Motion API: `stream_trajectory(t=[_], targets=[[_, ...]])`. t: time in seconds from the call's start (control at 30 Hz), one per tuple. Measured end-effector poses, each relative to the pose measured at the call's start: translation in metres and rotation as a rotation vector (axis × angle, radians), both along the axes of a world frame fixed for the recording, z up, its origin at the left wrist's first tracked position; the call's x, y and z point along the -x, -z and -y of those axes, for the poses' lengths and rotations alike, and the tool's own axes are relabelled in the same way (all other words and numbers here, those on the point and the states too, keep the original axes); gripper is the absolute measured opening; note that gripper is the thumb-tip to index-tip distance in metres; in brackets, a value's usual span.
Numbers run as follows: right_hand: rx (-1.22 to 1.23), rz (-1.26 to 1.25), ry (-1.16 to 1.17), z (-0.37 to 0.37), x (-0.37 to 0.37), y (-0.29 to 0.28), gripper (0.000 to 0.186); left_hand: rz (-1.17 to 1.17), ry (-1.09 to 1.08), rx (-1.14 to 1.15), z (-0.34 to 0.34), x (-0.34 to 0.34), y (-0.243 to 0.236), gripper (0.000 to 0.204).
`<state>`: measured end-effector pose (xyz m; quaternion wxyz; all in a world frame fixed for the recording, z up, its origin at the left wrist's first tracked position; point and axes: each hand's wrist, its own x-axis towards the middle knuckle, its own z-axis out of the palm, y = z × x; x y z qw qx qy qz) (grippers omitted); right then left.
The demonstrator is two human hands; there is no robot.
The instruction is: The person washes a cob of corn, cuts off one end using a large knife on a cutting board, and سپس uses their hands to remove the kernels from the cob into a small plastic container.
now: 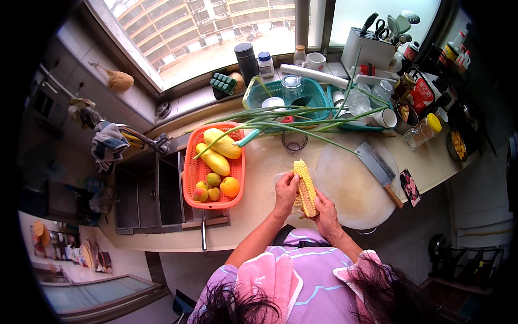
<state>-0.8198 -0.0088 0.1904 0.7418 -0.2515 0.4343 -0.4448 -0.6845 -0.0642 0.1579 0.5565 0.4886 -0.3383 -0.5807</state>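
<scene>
Both my hands hold a yellow ear of corn [306, 186], tilted over the counter in front of me. My left hand [286, 193] is closed at its left side, fingers pressed against the kernels. Round the lower right end wraps my right hand [325, 215]. A paler strip without kernels runs along part of the cob. Beneath it is a clear shallow container [278, 178], mostly hidden by the corn and hands, with some yellow kernels showing beside my left fingers. An empty-looking glass [294, 141] stands just beyond the corn.
Left of my hands, an orange basket [241, 183] holds yellow melons and round fruit beside the sink [135, 189]. On the right, a cleaver [376, 163] lies on a round cutting board [345, 189]. Long green onions [270, 116] stretch across teal baskets [318, 97] at the back.
</scene>
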Motion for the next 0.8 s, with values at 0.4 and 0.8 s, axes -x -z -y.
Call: stream_trajectory(t=[0.4,0.8], targets=[[0.161,-0.308,0.05,-0.002,-0.002,0.023,0.044,-0.05,0.05,-0.064,-0.001,-0.007,0.003,0.027],[0.181,-0.321,0.022,-0.001,-0.002,0.029,0.044,-0.161,0.144,-0.111,0.003,-0.013,0.01,0.028]])
